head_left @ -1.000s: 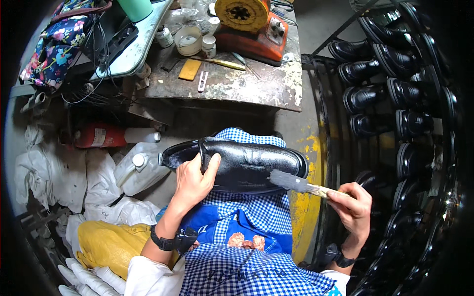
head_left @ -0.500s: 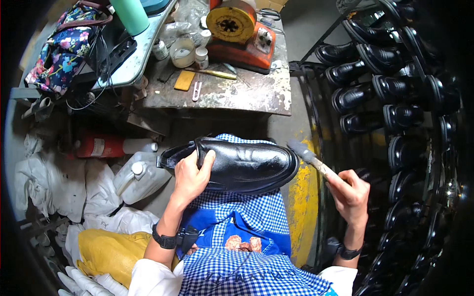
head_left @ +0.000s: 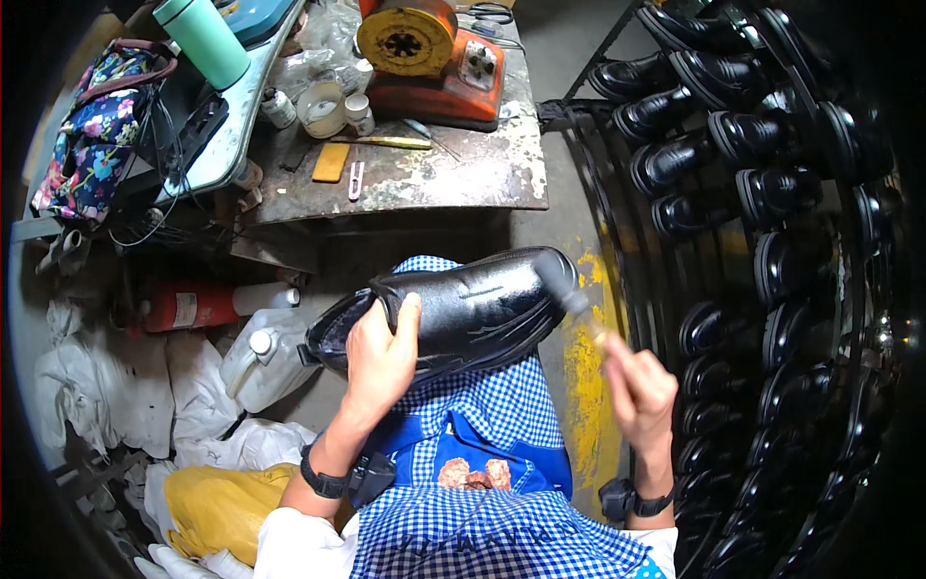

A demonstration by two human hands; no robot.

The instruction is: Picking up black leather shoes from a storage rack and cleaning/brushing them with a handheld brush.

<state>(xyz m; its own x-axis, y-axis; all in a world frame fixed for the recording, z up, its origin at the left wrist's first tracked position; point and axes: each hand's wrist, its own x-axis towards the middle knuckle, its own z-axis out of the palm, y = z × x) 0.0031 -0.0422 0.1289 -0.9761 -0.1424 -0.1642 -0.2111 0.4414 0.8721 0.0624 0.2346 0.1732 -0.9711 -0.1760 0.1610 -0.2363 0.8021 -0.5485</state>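
A glossy black leather shoe [head_left: 468, 314] lies on its side across my lap, its toe pointing right and tilted slightly up. My left hand [head_left: 381, 357] grips it at the opening, thumb on top of the upper. Closed around the pale handle of a small brush [head_left: 569, 294] is my right hand [head_left: 640, 388]. The brush's grey head, smeared by motion, is at the shoe's toe; I cannot tell if it touches. Below the shoe, a blue checked apron [head_left: 463, 521] covers my lap.
Ahead stands a worn workbench [head_left: 482, 183] with an orange machine [head_left: 439, 96], a small tub [head_left: 321, 108] and a yellow block [head_left: 331, 162]. Racks of black shoes [head_left: 666, 166] line the right. At left are a plastic jug [head_left: 265, 362], a red cylinder [head_left: 193, 309] and a yellow sack [head_left: 217, 507].
My right hand and the brush have moved left and slightly up to the shoe's toe. The shoe has tilted, its toe rising. The whole view has shifted a little.
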